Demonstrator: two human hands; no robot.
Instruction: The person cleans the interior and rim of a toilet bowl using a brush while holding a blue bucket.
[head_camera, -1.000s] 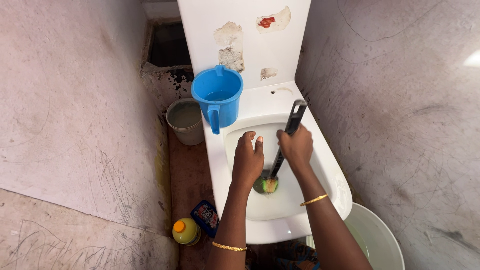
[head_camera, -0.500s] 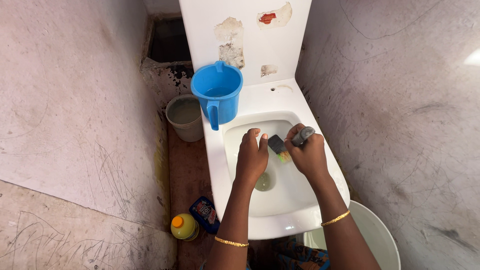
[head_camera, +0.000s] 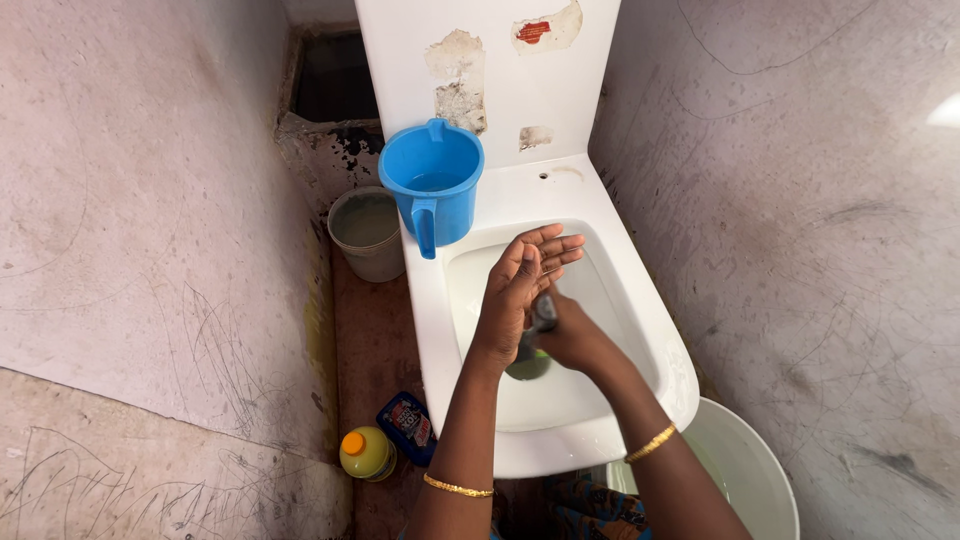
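Note:
I look down into a white toilet bowl (head_camera: 640, 330). My right hand (head_camera: 572, 338) is inside the bowl, closed around the dark handle of a toilet brush (head_camera: 543, 312), most of which is hidden. My left hand (head_camera: 520, 285) hovers above it with fingers stretched out and apart, touching or nearly touching the brush handle and my right hand. A greenish patch of water sits at the bowl's drain (head_camera: 530, 368). A blue plastic jug (head_camera: 432, 190) with water in it stands on the rim at the back left.
A grey bucket (head_camera: 367, 232) sits on the floor left of the toilet. A yellow bottle with an orange cap (head_camera: 365, 452) and a blue pouch (head_camera: 407, 422) lie near the bowl's front left. A large white bucket (head_camera: 745, 470) is at the lower right. Walls close in on both sides.
My right hand has dropped lower into the bowl with the brush, tipping it downward. My left hand has lifted, opened its fingers and moved over the right hand.

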